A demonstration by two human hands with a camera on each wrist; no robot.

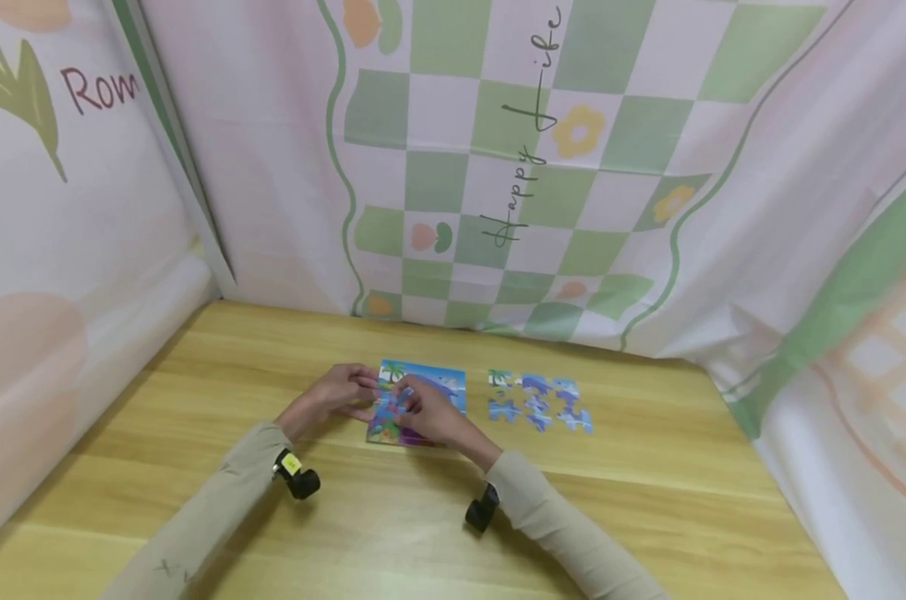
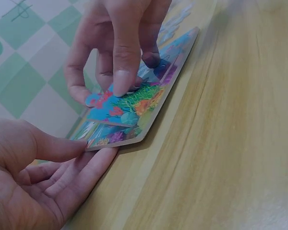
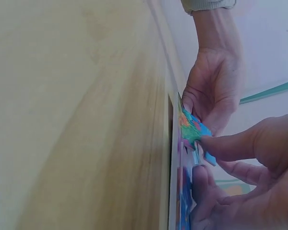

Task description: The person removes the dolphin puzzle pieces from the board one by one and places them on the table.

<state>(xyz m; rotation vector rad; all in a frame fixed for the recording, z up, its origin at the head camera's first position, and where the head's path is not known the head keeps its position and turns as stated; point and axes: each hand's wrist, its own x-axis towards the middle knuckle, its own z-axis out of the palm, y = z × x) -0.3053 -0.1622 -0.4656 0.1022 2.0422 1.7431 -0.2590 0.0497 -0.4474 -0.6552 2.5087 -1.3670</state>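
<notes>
A colourful jigsaw board [image 1: 447, 380] with a sea picture lies on the table. My left hand [image 1: 342, 389] holds its left edge; in the left wrist view the thumb is at the top and the fingers are beneath. Over the board, my right hand [image 1: 432, 411] pinches a puzzle piece [image 2: 104, 113] with red shapes and green seaweed. In the right wrist view this piece [image 3: 191, 127] is tilted against the board, partly covered by the thumb. Whether it is seated in a gap cannot be seen. Both hands hide parts of the picture.
Several loose blue and purple puzzle pieces [image 1: 538, 402] lie in rows right of the board. The wooden table [image 1: 392, 525] ends at a patterned curtain [image 1: 437, 192] behind, with more cloth on both sides. Each wrist carries a small black camera [image 1: 299, 478].
</notes>
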